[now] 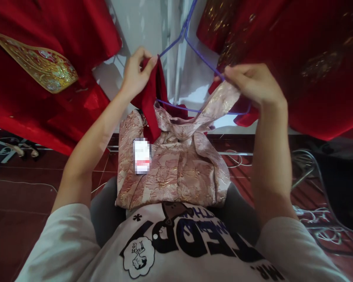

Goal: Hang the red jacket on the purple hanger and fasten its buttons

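A pink-gold brocade garment (176,176) lies across my lap, with a white tag (142,156) on its left part. Above it is a purple wire hanger (204,59), its lower bar passing by the garment's top. My left hand (137,72) pinches a red fabric strap (151,113) beside the hanger's left arm. With closed fingers, my right hand (254,84) grips the end of a pink brocade strap (220,102) against the hanger's right arm. Exactly how the straps meet the wire is partly hidden by my fingers.
Red garments with gold decoration hang on the left (47,70) and right (282,78). A metal-framed black chair (341,184) stands at the right, near tangled white cables (326,231). Shoes (25,150) are at the far left above the red tiled floor (20,196).
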A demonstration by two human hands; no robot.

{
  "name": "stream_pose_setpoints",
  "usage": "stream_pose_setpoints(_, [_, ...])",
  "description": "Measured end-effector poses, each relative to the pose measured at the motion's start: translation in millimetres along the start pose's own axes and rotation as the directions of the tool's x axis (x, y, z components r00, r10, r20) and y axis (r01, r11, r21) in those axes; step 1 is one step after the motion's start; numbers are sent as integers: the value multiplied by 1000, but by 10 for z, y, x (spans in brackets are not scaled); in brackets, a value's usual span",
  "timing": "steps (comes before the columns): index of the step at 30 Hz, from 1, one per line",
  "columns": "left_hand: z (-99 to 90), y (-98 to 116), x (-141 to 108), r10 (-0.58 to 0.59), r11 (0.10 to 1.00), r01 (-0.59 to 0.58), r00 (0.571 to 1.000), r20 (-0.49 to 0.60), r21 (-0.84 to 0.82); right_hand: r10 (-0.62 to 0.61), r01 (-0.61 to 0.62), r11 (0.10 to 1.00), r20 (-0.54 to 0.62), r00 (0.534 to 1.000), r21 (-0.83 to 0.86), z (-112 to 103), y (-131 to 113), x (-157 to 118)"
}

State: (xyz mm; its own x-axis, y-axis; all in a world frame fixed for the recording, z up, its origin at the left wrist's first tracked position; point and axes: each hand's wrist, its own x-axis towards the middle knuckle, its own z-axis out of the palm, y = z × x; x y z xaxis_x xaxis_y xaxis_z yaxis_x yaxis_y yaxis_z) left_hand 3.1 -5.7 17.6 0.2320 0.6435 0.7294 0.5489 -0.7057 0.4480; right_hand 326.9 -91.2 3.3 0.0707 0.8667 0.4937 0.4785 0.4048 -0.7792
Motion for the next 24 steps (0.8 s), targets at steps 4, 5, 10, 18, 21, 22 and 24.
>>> stream_pose_setpoints(4, [-153, -254, 68, -152, 974, 188, 957, 247, -128, 61, -192, 951, 463, 884, 243, 203, -49, 66])
stream_pose_setpoints(5, [-181, -271, 76, -198, 959, 246, 937, 288, -139, 28, -191, 947, 524, 851, 260, 306, -69, 72])
stream_pose_setpoints(10, [-235, -206, 55, -270, 923, 333, 918, 292, -194, -41, -159, 960, 678, 734, 230, 880, -114, 154])
stream_pose_setpoints(18, [-236, -302, 35, -365, 866, 440, 881, 301, -239, 29, -227, 958, 733, 679, 173, 1121, -41, 226])
stream_pose_setpoints(21, [-179, -457, 50, -323, 872, 413, 889, 325, -263, 27, -32, 999, 472, 881, 2, 1076, -47, 202])
stream_pose_setpoints(22, [-156, -528, 64, -303, 876, 397, 894, 329, -272, -4, 31, 997, 368, 930, -69, 1053, -45, 207])
stream_pose_setpoints(24, [-109, -691, 104, -248, 890, 348, 911, 329, -293, -48, 85, 980, 198, 979, -182, 983, -17, 237])
